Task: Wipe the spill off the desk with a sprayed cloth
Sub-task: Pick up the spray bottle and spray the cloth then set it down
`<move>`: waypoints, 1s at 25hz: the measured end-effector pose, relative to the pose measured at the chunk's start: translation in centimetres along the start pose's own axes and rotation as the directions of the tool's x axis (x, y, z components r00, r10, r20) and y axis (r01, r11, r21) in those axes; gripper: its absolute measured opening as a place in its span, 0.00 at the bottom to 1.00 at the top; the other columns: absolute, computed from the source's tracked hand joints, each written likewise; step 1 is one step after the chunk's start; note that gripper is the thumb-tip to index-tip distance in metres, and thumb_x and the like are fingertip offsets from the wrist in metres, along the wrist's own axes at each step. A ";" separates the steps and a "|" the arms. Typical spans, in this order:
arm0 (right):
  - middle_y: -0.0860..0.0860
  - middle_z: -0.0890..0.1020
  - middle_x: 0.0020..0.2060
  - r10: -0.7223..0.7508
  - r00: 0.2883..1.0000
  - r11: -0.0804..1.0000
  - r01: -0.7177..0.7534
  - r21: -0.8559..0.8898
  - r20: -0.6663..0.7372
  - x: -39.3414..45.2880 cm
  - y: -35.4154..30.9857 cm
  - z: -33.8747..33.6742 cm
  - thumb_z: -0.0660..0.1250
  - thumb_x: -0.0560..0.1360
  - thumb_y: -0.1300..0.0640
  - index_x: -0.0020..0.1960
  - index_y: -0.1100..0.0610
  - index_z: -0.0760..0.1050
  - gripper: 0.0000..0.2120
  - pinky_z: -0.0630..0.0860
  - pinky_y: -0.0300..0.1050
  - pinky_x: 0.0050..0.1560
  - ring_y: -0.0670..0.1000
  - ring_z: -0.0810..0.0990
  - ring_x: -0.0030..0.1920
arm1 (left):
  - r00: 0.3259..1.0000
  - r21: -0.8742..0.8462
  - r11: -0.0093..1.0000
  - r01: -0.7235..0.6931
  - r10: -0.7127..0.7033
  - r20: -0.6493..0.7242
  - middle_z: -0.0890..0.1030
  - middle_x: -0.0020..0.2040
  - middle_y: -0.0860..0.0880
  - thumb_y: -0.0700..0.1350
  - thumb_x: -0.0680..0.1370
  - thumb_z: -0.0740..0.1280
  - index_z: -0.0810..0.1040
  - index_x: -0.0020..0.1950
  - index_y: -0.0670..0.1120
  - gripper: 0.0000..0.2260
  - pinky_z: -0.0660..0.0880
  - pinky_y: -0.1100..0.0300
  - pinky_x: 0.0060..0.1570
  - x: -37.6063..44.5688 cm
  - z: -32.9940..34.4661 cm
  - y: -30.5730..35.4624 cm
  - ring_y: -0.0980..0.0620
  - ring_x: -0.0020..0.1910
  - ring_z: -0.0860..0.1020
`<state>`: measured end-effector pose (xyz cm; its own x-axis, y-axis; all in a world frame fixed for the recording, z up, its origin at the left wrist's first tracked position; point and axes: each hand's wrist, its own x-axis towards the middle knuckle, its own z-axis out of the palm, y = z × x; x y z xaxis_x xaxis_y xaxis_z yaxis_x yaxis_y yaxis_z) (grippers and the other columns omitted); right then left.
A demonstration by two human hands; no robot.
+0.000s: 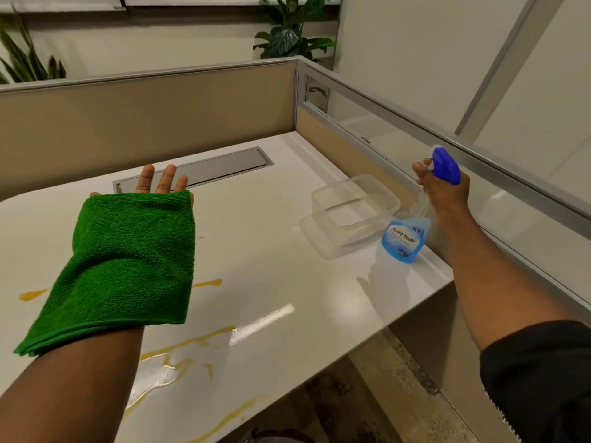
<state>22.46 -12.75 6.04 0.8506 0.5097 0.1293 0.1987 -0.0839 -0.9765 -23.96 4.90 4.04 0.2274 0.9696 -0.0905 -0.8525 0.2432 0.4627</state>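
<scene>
A folded green cloth (128,257) lies draped over my left hand (161,182) and forearm, held palm up above the white desk (275,260). The fingers are stretched out past the cloth's far edge. My right hand (447,195) grips the neck of a clear spray bottle (404,239) with blue liquid and a blue trigger head, at the desk's right side. I cannot tell whether its base touches the desk. The yellow-orange spill (192,346) runs in streaks across the near part of the desk, partly under my left arm.
A clear plastic container (351,209) sits on its lid just left of the bottle. A grey cable hatch (208,169) is set into the desk's back. Beige partition walls (144,123) close the back and right sides. The desk's front edge drops to the floor.
</scene>
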 end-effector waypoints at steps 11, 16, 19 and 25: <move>0.52 0.77 0.51 -0.282 0.945 0.913 0.211 -0.349 -0.167 -5.9 0.8 -2.5 0.71 0.71 0.42 0.56 0.50 0.71 0.20 0.75 0.52 0.54 0.47 0.73 0.50 | 0.993 0.033 0.999 0.027 -0.023 -0.114 0.81 0.62 0.40 0.70 0.77 0.45 0.76 0.64 0.47 0.35 0.74 0.44 0.59 -1.0 1.4 0.7 0.37 0.65 0.76; 0.51 0.80 0.44 -0.406 0.878 0.907 0.354 -0.228 -0.253 -11.7 -2.8 1.3 0.63 0.77 0.45 0.48 0.42 0.72 0.02 0.79 0.47 0.48 0.51 0.79 0.43 | 0.985 -0.047 0.996 0.079 -0.085 -0.153 0.76 0.67 0.37 0.70 0.77 0.45 0.74 0.67 0.43 0.37 0.65 0.42 0.64 -2.9 2.9 0.9 0.36 0.66 0.73; 0.53 0.81 0.43 -0.496 0.857 0.839 0.514 -0.178 0.138 -16.6 -6.6 7.4 0.66 0.77 0.53 0.49 0.55 0.78 0.06 0.72 0.35 0.43 0.52 0.78 0.43 | 0.974 -0.067 0.990 0.124 -0.135 -0.180 0.75 0.68 0.37 0.71 0.77 0.46 0.74 0.66 0.43 0.38 0.64 0.42 0.64 -4.0 4.0 1.0 0.36 0.67 0.72; 0.45 0.80 0.56 -0.118 0.580 0.953 0.294 -0.072 0.806 -23.4 -9.8 18.1 0.69 0.75 0.45 0.66 0.49 0.73 0.22 0.75 0.45 0.57 0.46 0.77 0.57 | 0.964 -0.028 0.972 0.235 -0.236 -0.123 0.67 0.75 0.39 0.72 0.76 0.47 0.75 0.65 0.43 0.37 0.59 0.41 0.69 -5.7 5.3 0.8 0.37 0.75 0.62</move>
<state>-8.20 -8.34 9.49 0.0771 0.9957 0.0507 0.4742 0.0081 -0.8804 -23.49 -0.60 9.57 0.3628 0.8805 -0.3052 -0.7883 0.4647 0.4033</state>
